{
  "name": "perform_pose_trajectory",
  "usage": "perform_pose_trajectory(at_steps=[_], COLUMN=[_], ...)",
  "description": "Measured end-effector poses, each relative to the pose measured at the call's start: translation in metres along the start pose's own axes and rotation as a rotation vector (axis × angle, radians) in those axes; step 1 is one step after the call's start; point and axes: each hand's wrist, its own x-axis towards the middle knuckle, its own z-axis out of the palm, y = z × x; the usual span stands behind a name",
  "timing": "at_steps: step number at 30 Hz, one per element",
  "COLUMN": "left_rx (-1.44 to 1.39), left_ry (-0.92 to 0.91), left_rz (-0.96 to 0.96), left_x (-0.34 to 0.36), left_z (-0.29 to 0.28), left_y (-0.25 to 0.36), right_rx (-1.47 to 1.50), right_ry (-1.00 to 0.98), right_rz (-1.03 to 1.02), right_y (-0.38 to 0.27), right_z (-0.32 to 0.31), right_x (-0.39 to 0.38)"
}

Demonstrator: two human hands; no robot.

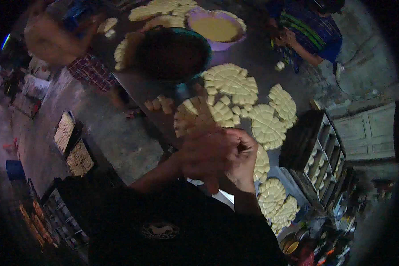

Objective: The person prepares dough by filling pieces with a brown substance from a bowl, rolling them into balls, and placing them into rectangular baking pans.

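Both hands pressed together over the near edge of the table. Left hand (202, 155) curled and blurred, closed against the right hand (241, 157), itself folded into a loose fist with knuckles up. Whether anything sits between the palms — cannot tell; nothing of it shows past the fingers.

Just beyond the knuckles, and partly under them, a pale round disc of dough cut into small wedges (195, 116), lying flat on the grey metal table (261, 53). More such cut rounds spread around it: one large (231, 82) further back, one (267, 126) to the right, another (283, 103) past that, and a few (275, 201) trailing down the table's near right edge. A small cluster of loose dough balls (159, 104) to the left of the rounds.

Further back, a wide dark round bowl with a teal rim (170, 53), and behind it a lilac plastic basin of yellow filling (217, 29).

At the far side, a person in a blue striped shirt (317, 33) — hands busy near the table edge. At the far left, another person (57, 37), blurred. To the right, a dark rack of trays (319, 155); on the floor to the left, filled trays (73, 146).
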Motion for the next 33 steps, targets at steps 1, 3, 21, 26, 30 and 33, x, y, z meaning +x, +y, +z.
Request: perform_pose_trajectory(at_steps=[1,3,21,26,30,33], left_rx=[-0.092,-0.290,-0.441,-0.637,-0.659,-0.911], left_ry=[-0.097,-0.285,0.781,0.729,0.450,0.503], left_rz=[0.068,0.195,-1.551,-1.558,-1.685,-1.653], left_x=[-0.006,-0.024,-0.125,-0.133,-0.093,-0.074], left_z=[-0.007,-0.021,-0.129,-0.138,-0.150,-0.140], left_y=[-0.011,-0.043,-0.073,-0.088,-0.086,-0.072], right_rx=[0.036,0.040,-1.647,-1.581,-0.563,-0.165], right_ry=[-0.085,-0.150,-1.060,-0.991,-0.370,-0.238], right_rz=[0.064,0.083,-0.180,0.096,0.227,0.390], right_y=[-0.005,0.016,0.163,0.125,0.107,0.071], right_z=[0.012,0.030,0.122,0.146,0.132,0.136], right_x=[-0.001,0.000,0.264,0.253,0.204,0.161])
